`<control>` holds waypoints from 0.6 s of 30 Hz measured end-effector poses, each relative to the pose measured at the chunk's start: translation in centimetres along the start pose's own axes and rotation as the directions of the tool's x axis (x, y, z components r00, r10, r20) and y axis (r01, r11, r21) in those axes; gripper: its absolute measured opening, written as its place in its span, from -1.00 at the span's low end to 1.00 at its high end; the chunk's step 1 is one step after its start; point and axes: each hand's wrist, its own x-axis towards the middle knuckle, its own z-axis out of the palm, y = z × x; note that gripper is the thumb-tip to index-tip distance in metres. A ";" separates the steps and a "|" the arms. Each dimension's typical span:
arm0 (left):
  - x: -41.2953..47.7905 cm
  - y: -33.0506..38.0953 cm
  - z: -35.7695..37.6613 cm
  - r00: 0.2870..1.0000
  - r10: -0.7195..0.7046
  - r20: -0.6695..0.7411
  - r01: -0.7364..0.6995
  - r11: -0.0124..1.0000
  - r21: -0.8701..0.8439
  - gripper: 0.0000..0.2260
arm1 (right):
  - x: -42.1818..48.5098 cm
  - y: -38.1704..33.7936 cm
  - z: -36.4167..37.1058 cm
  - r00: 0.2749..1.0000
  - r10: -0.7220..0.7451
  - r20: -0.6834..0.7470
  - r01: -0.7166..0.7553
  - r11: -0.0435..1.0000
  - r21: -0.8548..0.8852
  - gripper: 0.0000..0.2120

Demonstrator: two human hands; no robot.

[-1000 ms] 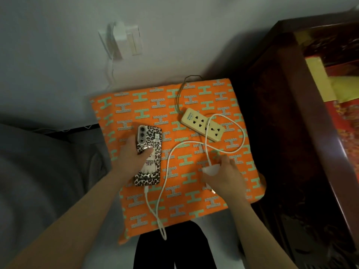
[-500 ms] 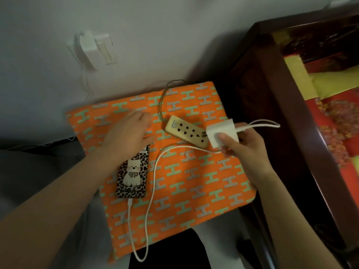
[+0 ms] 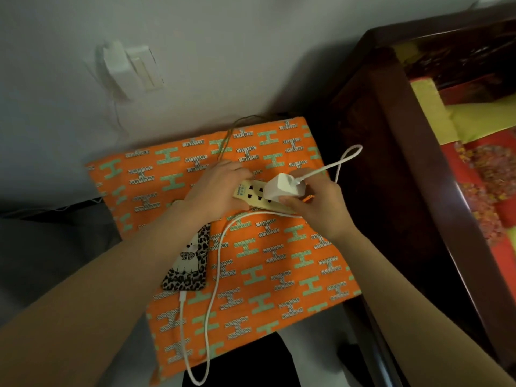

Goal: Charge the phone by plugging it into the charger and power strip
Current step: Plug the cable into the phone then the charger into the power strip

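Note:
A phone (image 3: 191,261) in a leopard-print case lies face down on the orange patterned cloth (image 3: 279,261), partly under my left forearm. A white cable (image 3: 216,263) runs from its bottom end, loops near me and leads to the white charger (image 3: 282,187). My right hand (image 3: 318,208) grips the charger and holds it on top of the cream power strip (image 3: 252,195), over its right-hand sockets. My left hand (image 3: 216,188) presses on the strip's left end and holds it. Whether the prongs are inside a socket is hidden.
A dark wooden bed frame (image 3: 405,163) stands right of the cloth, with red and yellow bedding (image 3: 480,163) beyond it. A white wall socket with a plug (image 3: 125,65) sits on the wall behind. The strip's brown cord (image 3: 231,132) runs off the cloth's far edge.
My left hand left the phone and moved onto the power strip's left end. My right hand lifted the charger from the cloth and brought it down onto the strip.

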 end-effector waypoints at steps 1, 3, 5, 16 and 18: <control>0.1 0.0 0.0 1.000 -0.004 -0.001 0.004 1.000 -0.005 -0.48 | 0.3 -0.2 0.1 1.000 -0.025 0.017 0.026 1.000 -0.011 -0.70; 0.1 0.0 0.0 1.000 -0.010 -0.008 0.010 1.000 -0.012 -0.48 | 0.9 -0.8 -0.1 0.995 -0.077 0.057 0.080 0.996 -0.050 -0.71; 0.1 -0.1 0.1 1.000 -0.005 -0.013 0.005 1.000 -0.022 -0.52 | 1.4 -1.3 -0.2 0.985 -0.131 0.110 0.142 0.984 -0.106 -0.72; -0.6 -1.1 0.3 0.999 -0.010 -0.032 0.002 0.973 -0.230 -0.67 | 2.1 -3.2 0.0 0.978 -0.109 0.176 0.155 0.949 -0.273 -0.69; -0.7 -1.3 0.6 0.999 -0.025 -0.039 0.015 0.971 -0.240 -0.63 | 2.1 -2.9 -0.1 0.979 -0.115 0.169 0.155 0.956 -0.247 -0.69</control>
